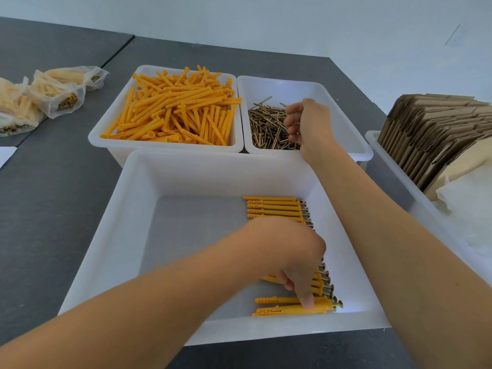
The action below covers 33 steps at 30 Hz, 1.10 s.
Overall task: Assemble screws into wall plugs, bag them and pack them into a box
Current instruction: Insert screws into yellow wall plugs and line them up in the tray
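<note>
- The left hand (290,259) is down in the near tray (133,235), fingers curled, one fingertip pressing the frontmost assembled plug (292,310) at the end of the row (277,209) along the tray's right wall.
- Judged step: laying a finished plug-and-screw into that row while reaching for the next screw.
- To do it well, set the piece parallel to its neighbours, screw head toward the tray's right wall, touching the one behind it, so the row counts easily for bagging.
- The right hand (306,123) hangs over the screws (269,126) in the tray beyond the near tray on the right, fingers curled downward; whether it already pinches a screw I cannot tell.
- Take one screw only; the heap is tangled and extras may drag out.
- Loose orange plugs (175,107) fill the tray beyond the near tray on the left.
- Filled bags (53,94) lie on the surface (53,195), far left of it; flat cartons (431,129) stand to its right.
</note>
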### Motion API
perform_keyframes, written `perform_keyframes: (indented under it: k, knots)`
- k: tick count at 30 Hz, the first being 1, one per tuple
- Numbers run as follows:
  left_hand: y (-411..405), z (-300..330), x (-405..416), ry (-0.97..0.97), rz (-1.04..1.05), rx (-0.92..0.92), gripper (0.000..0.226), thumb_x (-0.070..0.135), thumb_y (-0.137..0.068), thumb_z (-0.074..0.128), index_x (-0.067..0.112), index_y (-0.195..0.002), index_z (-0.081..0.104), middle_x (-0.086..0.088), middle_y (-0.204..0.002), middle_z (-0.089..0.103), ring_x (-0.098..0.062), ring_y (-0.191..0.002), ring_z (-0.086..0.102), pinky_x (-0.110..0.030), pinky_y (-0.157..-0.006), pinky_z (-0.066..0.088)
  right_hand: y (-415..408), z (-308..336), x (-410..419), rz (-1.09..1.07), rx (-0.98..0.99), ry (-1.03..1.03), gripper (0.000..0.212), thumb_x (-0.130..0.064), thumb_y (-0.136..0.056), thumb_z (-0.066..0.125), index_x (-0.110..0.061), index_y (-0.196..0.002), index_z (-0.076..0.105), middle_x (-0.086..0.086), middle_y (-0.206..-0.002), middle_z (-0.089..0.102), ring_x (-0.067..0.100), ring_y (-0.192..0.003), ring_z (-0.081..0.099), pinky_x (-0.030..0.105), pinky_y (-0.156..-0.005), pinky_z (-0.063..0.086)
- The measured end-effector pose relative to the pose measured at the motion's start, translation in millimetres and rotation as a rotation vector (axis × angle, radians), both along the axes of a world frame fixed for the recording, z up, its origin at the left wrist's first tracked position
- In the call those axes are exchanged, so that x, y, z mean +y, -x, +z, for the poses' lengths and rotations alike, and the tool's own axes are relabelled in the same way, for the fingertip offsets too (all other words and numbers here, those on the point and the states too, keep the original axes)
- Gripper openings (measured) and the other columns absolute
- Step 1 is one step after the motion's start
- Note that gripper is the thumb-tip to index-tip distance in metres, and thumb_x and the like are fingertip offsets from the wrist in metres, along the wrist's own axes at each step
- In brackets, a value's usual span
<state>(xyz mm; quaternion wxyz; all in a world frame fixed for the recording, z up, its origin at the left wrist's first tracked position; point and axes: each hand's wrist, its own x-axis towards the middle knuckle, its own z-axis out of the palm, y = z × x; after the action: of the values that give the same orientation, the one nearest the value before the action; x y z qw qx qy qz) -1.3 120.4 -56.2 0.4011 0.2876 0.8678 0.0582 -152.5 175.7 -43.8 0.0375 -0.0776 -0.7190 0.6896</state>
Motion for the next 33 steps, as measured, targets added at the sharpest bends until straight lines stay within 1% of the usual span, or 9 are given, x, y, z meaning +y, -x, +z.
perform_keyframes:
  k: [3,6,9,13,17,26,28,30,33]
  knots:
    - [9,6,-12,-0.081,0.103,0.069,0.034,0.046,-0.085,0.071,0.014,-0.073,0.067,0.007,-0.062,0.064,-0.010,-0.062,0.059,-0.022,-0.061,0.047,-1,1,0,0.002,0.004,0.007,0.034,-0.014,-0.098,0.032,-0.007,-0.085,0.063,0.002,-0.057,0.057,0.012,-0.043,0.044,0.020,-0.043,0.039]
    - [22,9,-28,0.065,0.215,0.091,0.036,0.038,-0.089,0.069,0.015,-0.061,0.063,0.009,-0.053,0.063,-0.009,-0.067,0.065,-0.026,-0.075,0.053,-2,0,0,0.000,0.010,-0.006,0.034,-0.015,-0.099,0.032,-0.008,-0.084,0.062,0.002,-0.058,0.057,0.012,-0.043,0.045,0.021,-0.043,0.040]
    - [25,3,-34,0.259,0.280,-0.028,0.026,0.032,-0.092,0.066,0.014,-0.074,0.067,0.004,-0.073,0.072,-0.013,-0.087,0.071,-0.037,-0.094,0.052,-1,0,0,0.004,0.013,-0.014,0.035,-0.016,-0.099,0.032,-0.009,-0.084,0.062,0.002,-0.058,0.057,0.012,-0.044,0.045,0.021,-0.043,0.040]
    - [23,2,-30,0.360,0.250,-0.114,0.022,0.033,-0.094,0.064,0.013,-0.085,0.068,0.002,-0.084,0.069,-0.013,-0.091,0.066,-0.036,-0.103,0.045,-1,-1,1,0.005,0.015,-0.014,0.035,-0.016,-0.099,0.033,-0.008,-0.084,0.063,0.002,-0.057,0.057,0.012,-0.044,0.045,0.021,-0.043,0.040]
    - [17,5,-28,0.342,0.246,-0.129,0.027,0.031,-0.093,0.066,0.008,-0.108,0.072,0.001,-0.104,0.075,-0.013,-0.098,0.070,-0.039,-0.101,0.048,0,-2,1,0.004,0.020,-0.015,0.035,-0.015,-0.100,0.033,-0.007,-0.085,0.064,0.003,-0.058,0.058,0.012,-0.044,0.045,0.020,-0.043,0.040]
    - [14,5,-26,0.331,0.238,-0.161,0.028,0.028,-0.096,0.062,0.007,-0.113,0.070,-0.001,-0.109,0.074,-0.013,-0.099,0.070,-0.038,-0.100,0.048,1,-1,0,0.010,0.003,-0.028,0.036,-0.016,-0.100,0.033,-0.008,-0.085,0.065,0.002,-0.058,0.058,0.011,-0.043,0.046,0.019,-0.043,0.041]
    - [15,3,-24,0.328,0.218,-0.181,0.024,0.029,-0.097,0.060,0.009,-0.105,0.071,0.001,-0.101,0.074,-0.013,-0.088,0.069,-0.035,-0.096,0.049,1,-1,0,0.011,0.008,-0.030,0.035,-0.015,-0.099,0.033,-0.007,-0.085,0.064,0.002,-0.058,0.058,0.011,-0.043,0.046,0.019,-0.042,0.040]
    - [18,-1,-25,0.320,0.190,-0.163,0.026,0.034,-0.098,0.058,0.015,-0.081,0.067,0.003,-0.080,0.067,-0.013,-0.073,0.062,-0.031,-0.085,0.049,1,-1,0,0.016,0.017,-0.038,0.035,-0.014,-0.099,0.033,-0.007,-0.085,0.064,0.002,-0.057,0.058,0.011,-0.042,0.046,0.019,-0.042,0.040]
    - [26,0,-27,0.156,0.165,0.214,0.041,0.041,-0.095,0.058,0.018,-0.062,0.051,0.003,-0.067,0.054,-0.015,-0.063,0.053,-0.031,-0.068,0.045,0,-2,0,0.021,0.021,-0.044,0.035,-0.013,-0.098,0.033,-0.007,-0.084,0.064,0.001,-0.056,0.058,0.011,-0.042,0.046,0.019,-0.042,0.040]
